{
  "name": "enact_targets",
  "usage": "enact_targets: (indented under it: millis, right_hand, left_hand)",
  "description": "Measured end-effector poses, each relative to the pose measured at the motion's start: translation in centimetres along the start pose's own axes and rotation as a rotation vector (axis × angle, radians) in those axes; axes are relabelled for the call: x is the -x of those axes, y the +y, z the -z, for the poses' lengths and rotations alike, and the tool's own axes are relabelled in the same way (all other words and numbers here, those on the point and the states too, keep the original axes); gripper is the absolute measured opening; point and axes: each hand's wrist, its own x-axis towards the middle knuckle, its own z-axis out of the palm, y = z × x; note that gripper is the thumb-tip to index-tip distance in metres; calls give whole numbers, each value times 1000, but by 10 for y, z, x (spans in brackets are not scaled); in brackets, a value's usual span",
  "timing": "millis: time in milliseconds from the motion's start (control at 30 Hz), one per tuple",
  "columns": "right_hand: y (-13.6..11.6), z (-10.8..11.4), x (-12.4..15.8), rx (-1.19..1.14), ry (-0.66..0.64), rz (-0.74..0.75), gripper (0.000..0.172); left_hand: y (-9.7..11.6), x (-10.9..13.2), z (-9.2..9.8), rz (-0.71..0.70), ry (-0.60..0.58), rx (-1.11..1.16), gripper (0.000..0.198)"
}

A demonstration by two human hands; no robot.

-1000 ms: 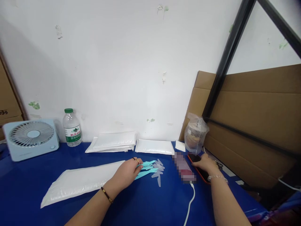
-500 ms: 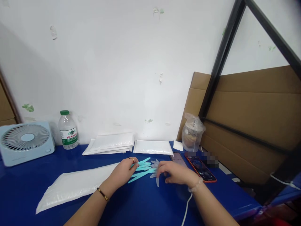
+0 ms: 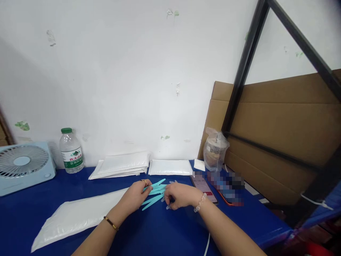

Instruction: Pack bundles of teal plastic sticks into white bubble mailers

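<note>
Two hands meet over a small fan of turquoise sticks point(image 3: 157, 190) at the middle of the blue surface point(image 3: 149, 234). The left hand point(image 3: 138, 195) comes from the left side, with its thumb and fingers bent at the left part of the sticks; I cannot tell if it pinches them firmly or only rests there. The right hand point(image 3: 183, 195) is over the right ends, where some pale translucent pieces point(image 3: 168, 207) show partly from under its curled fingers. Whether these fingers pinch one piece is hidden.

A white padded envelope point(image 3: 80, 213) lies just to the left of the left hand. On the far side, near the wall, there are a stack of white envelopes point(image 3: 122, 165) and, to its right, one more flat white packet point(image 3: 170, 167). At far left stand a bottle with green cap point(image 3: 71, 151) and a light blue fan point(image 3: 26, 165). To the right of the right hand lie a phone point(image 3: 204, 188) and another, orange-edged phone point(image 3: 226, 192), partly blurred. Behind them is a bagged cup point(image 3: 215, 153).
</note>
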Motion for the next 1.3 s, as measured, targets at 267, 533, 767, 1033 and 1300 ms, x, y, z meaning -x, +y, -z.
enact_targets:
  millis: [267,533,767,1033,1300]
  right_hand:
    - [19,1,26,-540,362,-128,11]
    - [35,3,26,-1084,696,-212,36]
    - [22,-7,11,-1240,786,-143,36]
    - [20,-4,14,-1301,773,-244,31]
    - [21,-14,6,-1171,797,-245,33]
  left_hand:
    - [2,3,3,-17,4,41,26]
    - [1,3,0,3,-27,131,31]
    - [1,1,-7,20,-45,227,37]
    - [3,3,-6,27,-70,273,38]
    - [7,5,-3,-1,-79,266,33]
